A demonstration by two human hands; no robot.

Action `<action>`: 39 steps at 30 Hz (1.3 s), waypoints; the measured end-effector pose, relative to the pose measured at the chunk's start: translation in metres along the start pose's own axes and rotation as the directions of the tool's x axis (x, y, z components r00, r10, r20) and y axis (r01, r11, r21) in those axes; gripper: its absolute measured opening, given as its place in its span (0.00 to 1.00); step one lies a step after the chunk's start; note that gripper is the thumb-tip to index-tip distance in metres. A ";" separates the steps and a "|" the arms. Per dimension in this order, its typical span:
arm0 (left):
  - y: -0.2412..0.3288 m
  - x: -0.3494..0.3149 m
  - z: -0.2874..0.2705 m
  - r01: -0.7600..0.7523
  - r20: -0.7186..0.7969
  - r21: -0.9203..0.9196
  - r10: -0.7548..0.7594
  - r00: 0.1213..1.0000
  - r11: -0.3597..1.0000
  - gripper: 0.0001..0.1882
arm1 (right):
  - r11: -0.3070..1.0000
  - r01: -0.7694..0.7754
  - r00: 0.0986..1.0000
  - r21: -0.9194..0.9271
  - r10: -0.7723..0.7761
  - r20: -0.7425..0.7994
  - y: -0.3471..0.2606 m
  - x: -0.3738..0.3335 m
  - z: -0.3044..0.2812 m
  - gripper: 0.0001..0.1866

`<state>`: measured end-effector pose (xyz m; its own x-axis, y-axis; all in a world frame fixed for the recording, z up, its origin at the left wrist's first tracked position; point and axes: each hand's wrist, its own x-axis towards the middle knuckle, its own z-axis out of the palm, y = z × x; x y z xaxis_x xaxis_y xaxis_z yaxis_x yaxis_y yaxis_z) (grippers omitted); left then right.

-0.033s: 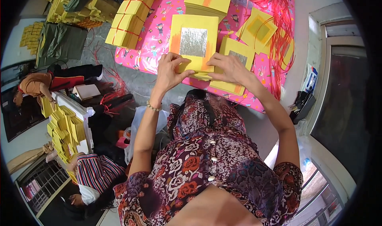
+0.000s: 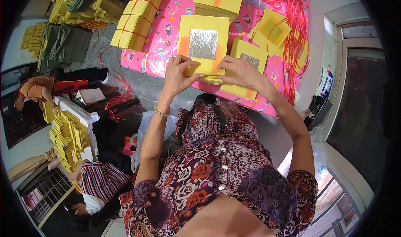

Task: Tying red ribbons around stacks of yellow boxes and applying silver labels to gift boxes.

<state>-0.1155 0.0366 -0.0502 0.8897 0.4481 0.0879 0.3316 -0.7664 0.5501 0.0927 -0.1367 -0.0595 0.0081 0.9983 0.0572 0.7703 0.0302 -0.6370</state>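
A stack of yellow paper sheets (image 2: 204, 26) lies in front of me on a pink cloth. Its top sheet bears a silver foil square with orange smears at both sides. My left hand (image 2: 180, 73) is closed on the stack's near left corner, fingers curled over the top and thumb along the near edge. At the near right corner my right hand (image 2: 241, 71) pinches the same stack with bent fingers. A second stack of foil-faced yellow paper (image 2: 247, 49) sits partly under my right hand. The undersides of my fingers are hidden.
Tied yellow paper bundles (image 2: 135, 25) stand at the table's left; another paper stack (image 2: 219, 1) is behind. Red plastic strings (image 2: 292, 32) hang over the pink tablecloth (image 2: 167, 7) at right. Two people work at left around a white table with folded yellow paper (image 2: 69, 132).
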 end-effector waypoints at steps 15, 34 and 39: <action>0.000 0.004 -0.002 -0.029 0.029 0.020 0.029 0.999 0.999 0.26 | 0.998 -0.040 0.999 0.049 0.039 0.038 0.005 0.006 -0.007 0.11; -0.010 0.005 0.004 0.035 0.044 -0.116 -0.030 0.999 0.993 0.26 | 0.998 -0.021 0.999 0.063 0.019 0.031 0.014 0.007 -0.003 0.11; 0.016 0.002 0.006 -0.017 0.003 0.175 0.016 1.000 0.985 0.36 | 0.998 -0.030 0.999 0.059 0.028 0.034 0.016 0.009 -0.004 0.11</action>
<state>-0.1067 0.0222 -0.0460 0.8958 0.4342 0.0947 0.3665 -0.8423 0.3952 0.1077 -0.1271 -0.0659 0.0076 0.9999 0.0134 0.7305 0.0036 -0.6829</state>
